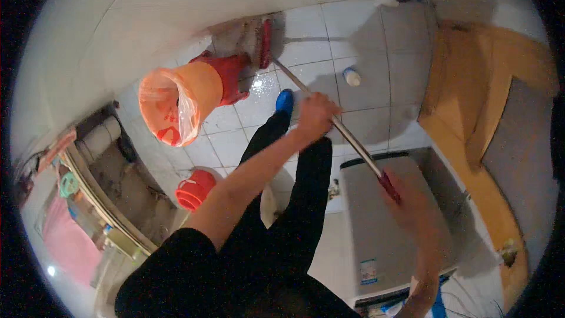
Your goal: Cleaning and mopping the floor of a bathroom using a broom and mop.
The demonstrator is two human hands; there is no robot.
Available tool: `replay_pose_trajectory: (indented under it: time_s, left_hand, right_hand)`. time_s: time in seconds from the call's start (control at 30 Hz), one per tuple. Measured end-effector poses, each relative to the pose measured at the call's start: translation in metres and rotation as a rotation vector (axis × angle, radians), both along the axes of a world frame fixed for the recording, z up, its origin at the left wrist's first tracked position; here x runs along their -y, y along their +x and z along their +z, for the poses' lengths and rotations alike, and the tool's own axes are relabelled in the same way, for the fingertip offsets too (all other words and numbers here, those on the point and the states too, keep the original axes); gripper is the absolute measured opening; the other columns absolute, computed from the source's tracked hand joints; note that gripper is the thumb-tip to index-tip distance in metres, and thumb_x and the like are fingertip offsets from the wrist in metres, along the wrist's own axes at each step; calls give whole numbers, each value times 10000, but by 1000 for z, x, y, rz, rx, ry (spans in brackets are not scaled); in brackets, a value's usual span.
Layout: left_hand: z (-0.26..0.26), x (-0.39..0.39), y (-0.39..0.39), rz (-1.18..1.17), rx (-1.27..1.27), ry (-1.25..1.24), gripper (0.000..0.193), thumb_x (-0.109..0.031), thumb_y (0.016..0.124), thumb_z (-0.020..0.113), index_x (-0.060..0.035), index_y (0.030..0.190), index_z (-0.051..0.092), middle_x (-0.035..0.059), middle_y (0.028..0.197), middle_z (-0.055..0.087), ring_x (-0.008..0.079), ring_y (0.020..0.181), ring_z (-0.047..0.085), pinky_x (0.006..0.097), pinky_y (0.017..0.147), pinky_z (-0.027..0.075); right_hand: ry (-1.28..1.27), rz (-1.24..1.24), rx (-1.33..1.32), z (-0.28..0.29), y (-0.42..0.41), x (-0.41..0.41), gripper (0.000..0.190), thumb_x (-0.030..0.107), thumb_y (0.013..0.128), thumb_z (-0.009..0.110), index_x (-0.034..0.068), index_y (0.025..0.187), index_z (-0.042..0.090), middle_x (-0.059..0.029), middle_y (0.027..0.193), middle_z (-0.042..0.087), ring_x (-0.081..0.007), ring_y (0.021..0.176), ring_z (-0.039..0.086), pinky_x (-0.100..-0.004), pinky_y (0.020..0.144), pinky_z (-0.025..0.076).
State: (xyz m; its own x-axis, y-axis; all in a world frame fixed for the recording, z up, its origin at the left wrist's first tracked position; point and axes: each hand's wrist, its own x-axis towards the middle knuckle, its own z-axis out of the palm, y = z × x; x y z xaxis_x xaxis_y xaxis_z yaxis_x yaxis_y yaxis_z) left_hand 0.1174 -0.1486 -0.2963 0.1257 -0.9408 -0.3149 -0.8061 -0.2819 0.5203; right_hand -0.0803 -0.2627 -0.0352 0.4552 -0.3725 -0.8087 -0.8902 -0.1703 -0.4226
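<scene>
A long metal pole [357,143] runs from lower right to upper left, ending in a red head [265,44] on the tiled floor near the wall. My left hand [317,115] grips the pole about midway. My right hand [408,198], blurred, is closed around the dark red grip at the pole's near end. Left of the head stands an orange bucket [207,84] with a clear plastic liner, on or against a red plastic stool-like object [234,75]. The floor tiles near the head look wet and shiny.
A small white bottle [352,77] is on the tiles. A small red bucket [196,189] stands left of my legs. A grey appliance [393,229] is on the right, beside an orange wooden door frame [450,132]. A counter edge [106,203] is at left.
</scene>
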Motion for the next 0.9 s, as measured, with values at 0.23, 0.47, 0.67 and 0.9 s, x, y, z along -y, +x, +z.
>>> replay_pose_trajectory:
  time_s: [0.23,0.47,0.67,0.9]
  left_hand:
    - [29,106,-97,-51,-259,-62,194,-190,684,642,-164,876,630,83,932,572,290,985,528,477,750,448]
    - [-40,85,-60,400,-406,-176,341,-57,647,613,-57,984,562,146,1021,549,331,1085,500,475,823,456]
    - [-33,-50,41,1801,-1214,-551,281,-313,836,537,-132,1050,522,39,1034,562,184,1020,535,382,841,442]
    - [7,-212,166,2532,-762,-667,965,-655,692,621,-118,1384,216,207,1264,411,334,1033,510,498,819,486]
  right_hand:
    - [-85,-95,-248,54,-48,56,432,114,843,601,51,1259,501,-95,1033,653,-178,899,620,-298,787,482]
    - [13,-19,-123,-23,-4,109,350,54,842,588,-13,1183,546,-21,886,598,-83,764,501,-220,674,426]
    - [-46,180,61,-73,36,93,296,151,857,590,20,1122,586,-58,688,534,-92,629,464,-255,566,400]
    - [-154,481,-102,-105,8,117,357,233,867,582,52,1174,565,-70,620,442,-124,565,435,-288,513,384]
